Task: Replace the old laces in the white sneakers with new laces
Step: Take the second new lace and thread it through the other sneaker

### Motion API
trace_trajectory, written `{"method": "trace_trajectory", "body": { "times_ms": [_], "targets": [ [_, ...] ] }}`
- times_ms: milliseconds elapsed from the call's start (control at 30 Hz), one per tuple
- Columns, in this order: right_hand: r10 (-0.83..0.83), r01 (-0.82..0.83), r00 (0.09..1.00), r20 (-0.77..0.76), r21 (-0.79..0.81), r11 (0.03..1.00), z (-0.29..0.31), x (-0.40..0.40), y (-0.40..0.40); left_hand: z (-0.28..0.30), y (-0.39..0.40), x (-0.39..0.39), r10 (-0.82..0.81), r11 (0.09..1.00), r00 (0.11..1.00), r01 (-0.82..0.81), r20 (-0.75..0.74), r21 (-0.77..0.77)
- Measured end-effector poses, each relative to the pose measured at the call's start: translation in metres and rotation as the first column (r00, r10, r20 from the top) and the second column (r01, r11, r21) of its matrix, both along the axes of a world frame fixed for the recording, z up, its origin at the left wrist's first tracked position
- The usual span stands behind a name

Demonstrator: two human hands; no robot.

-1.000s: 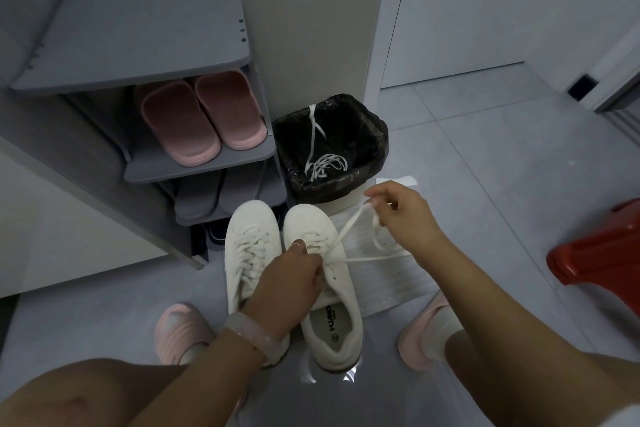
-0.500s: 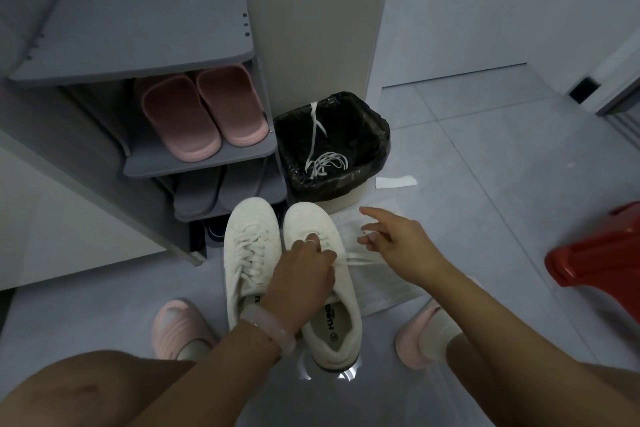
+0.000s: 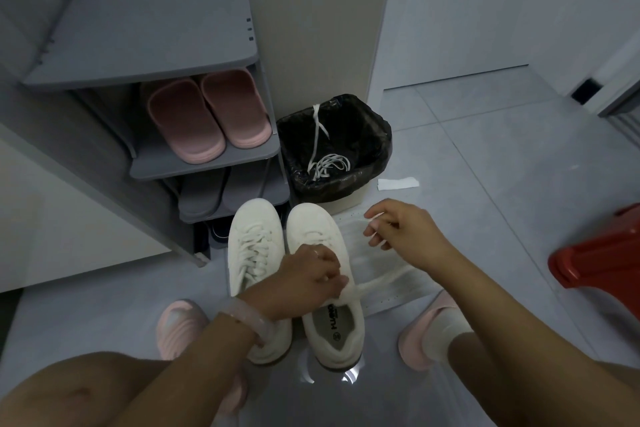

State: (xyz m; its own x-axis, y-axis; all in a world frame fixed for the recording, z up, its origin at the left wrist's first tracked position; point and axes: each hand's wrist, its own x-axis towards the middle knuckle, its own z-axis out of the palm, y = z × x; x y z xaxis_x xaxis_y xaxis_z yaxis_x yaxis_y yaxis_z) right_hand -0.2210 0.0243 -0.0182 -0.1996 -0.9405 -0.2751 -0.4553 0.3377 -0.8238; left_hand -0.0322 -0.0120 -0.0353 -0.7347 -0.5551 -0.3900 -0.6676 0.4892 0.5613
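Two white sneakers stand side by side on the floor, toes toward the rack. The left sneaker (image 3: 255,236) is fully laced. My left hand (image 3: 306,282) rests over the eyelets of the right sneaker (image 3: 317,224) with fingers curled, pinching the new white lace (image 3: 360,286) where it leaves the shoe. That lace trails off blurred to the right. My right hand (image 3: 403,234) hovers right of the shoe's toe, its fingertips pinching a white lace end. Old white laces (image 3: 329,163) lie in the black-lined bin (image 3: 379,135).
A grey shoe rack (image 3: 204,166) with pink slippers (image 3: 207,120) stands behind the sneakers. A white sheet (image 3: 394,291) lies under my right wrist, and a paper scrap (image 3: 398,183) lies by the bin. A red stool (image 3: 602,253) is at the right. My slippered feet (image 3: 176,326) flank the shoes.
My right hand dropped toward the shoe, then moved back up and to the right with the lace end. My left hand stayed on the right sneaker's eyelets.
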Motion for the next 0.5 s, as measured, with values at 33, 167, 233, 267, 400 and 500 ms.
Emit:
{"method": "trace_trajectory", "body": {
  "times_ms": [33, 167, 233, 267, 400, 500],
  "targets": [
    [0.034, -0.034, 0.999, -0.006, 0.025, 0.999, 0.0, 0.0, 0.0, 0.001, 0.001, 0.004, -0.038, 0.999, 0.999, 0.039, 0.036, -0.029],
    [0.28, -0.279, 0.96, 0.019, 0.165, 0.946, -0.008, 0.017, 0.006, 0.007, 0.003, 0.021, -0.13, 0.985, 0.991, 0.128, -0.011, -0.119],
    [0.338, -0.334, 0.941, 0.012, 0.189, 0.924, -0.012, 0.024, 0.009, 0.008, 0.001, 0.028, -0.126, 0.983, 0.988, 0.111, -0.095, -0.147],
    [0.341, -0.334, 0.94, -0.003, 0.185, 0.924, -0.013, 0.026, 0.009, 0.009, 0.001, 0.028, -0.103, 0.981, 0.988, 0.082, -0.113, -0.176],
    [0.252, -0.253, 0.967, 0.024, 0.12, 0.96, -0.01, 0.026, 0.011, 0.01, 0.001, 0.023, 0.026, 0.965, 0.999, -0.037, -0.043, -0.261],
    [0.026, -0.023, 0.997, 0.07, -0.049, 0.999, -0.002, 0.023, 0.007, 0.005, 0.005, 0.021, -0.008, 0.983, 1.0, 0.009, 0.006, -0.185]
  ]
}}
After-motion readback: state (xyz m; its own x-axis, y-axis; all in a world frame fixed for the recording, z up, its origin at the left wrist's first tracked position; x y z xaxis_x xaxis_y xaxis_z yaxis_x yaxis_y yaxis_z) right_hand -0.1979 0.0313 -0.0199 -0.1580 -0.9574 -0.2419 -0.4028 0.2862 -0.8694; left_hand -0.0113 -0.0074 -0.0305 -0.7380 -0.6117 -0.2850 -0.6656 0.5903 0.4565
